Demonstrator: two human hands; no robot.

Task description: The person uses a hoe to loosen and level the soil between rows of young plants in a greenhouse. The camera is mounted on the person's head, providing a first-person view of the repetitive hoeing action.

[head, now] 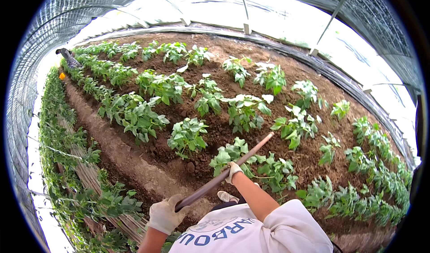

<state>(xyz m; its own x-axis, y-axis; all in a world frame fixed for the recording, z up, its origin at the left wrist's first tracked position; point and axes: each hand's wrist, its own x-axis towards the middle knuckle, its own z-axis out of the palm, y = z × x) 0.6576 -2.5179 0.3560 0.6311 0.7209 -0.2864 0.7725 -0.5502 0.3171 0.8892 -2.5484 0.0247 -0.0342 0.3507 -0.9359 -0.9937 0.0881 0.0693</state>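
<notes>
My left hand [166,214], in a pale work glove, grips the near end of a long dark handle [210,187] at the lower middle. Farther up the same handle, my right hand [232,172] is closed around it, also gloved. The handle slants up and right over a leafy plant [275,174], and its lighter far part [263,142] reaches toward another plant [297,127]. Whether a tool head is fixed there I cannot tell. Loose brown soil [215,135] lies around the plants.
Rows of leafy plants [161,85] fill the netted tunnel. A bare dirt path [134,162] runs at left beside dense vines [53,135]. Another person [71,59] bends at the far left, near an orange object [62,76]. Dark sheeting [302,54] edges the bed.
</notes>
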